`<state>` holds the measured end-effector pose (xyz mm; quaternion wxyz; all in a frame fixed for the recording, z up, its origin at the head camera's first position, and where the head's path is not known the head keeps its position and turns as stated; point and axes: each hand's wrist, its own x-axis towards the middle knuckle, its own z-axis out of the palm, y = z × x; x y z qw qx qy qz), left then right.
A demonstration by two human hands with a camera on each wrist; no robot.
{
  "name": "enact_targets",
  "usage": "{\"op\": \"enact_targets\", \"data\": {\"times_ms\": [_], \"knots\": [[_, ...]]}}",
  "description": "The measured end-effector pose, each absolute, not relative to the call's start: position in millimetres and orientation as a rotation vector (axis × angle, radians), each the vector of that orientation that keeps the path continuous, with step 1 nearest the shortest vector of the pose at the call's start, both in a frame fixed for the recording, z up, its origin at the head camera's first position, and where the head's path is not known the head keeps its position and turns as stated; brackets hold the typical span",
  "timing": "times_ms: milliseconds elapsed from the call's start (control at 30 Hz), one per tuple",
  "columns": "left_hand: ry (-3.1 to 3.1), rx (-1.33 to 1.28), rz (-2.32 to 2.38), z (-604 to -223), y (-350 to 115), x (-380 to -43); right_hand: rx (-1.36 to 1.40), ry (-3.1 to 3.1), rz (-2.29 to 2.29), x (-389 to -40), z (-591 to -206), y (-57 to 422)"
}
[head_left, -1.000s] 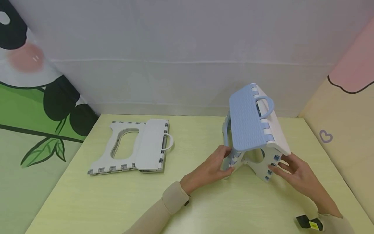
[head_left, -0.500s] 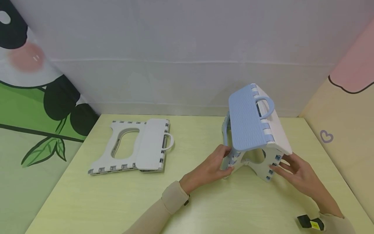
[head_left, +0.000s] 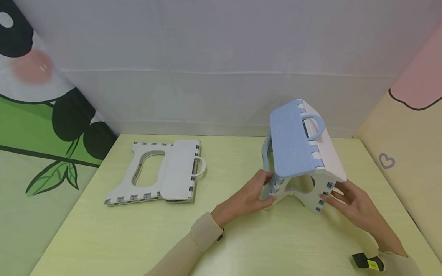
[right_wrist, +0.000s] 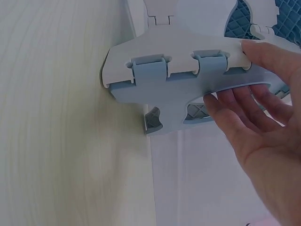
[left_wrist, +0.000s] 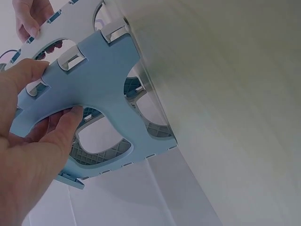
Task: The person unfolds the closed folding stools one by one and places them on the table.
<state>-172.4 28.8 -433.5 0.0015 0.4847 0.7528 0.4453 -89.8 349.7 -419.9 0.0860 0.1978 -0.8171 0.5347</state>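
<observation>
A blue and white folding step stool [head_left: 290,140] stands partly unfolded at the table's right, its two top halves sloping like a roof and a blue loop handle [head_left: 321,128] at the ridge. My left hand [head_left: 246,199] grips the stool's left leg panel, thumb on the near edge. In the left wrist view its fingers go into the cutout of the blue leg panel [left_wrist: 103,75]. My right hand [head_left: 355,205] holds the right leg panel, and in the right wrist view its fingers curl through that panel's opening. The white top half hides some right-hand fingertips in the head view.
A second folding stool [head_left: 177,170], white and folded flat, lies on the left of the pale yellow table [head_left: 221,241], its loop handle pointing right. A grey-white cloth wall [head_left: 221,96] rises behind the table, and a patterned wall [head_left: 407,176] runs along the right.
My right hand and the lower edge of the white top half have shifted slightly right, spreading the stool a little wider. My left hand keeps its grip almost in place.
</observation>
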Motion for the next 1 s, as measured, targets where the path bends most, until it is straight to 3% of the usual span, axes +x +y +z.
{"op": "enact_targets", "data": {"times_ms": [1000], "knots": [[2.344, 1.458, 1.362, -425.4, 27.0, -172.1, 0.606, -2.427, 1.683, -89.3, -416.2, 356.2]]}}
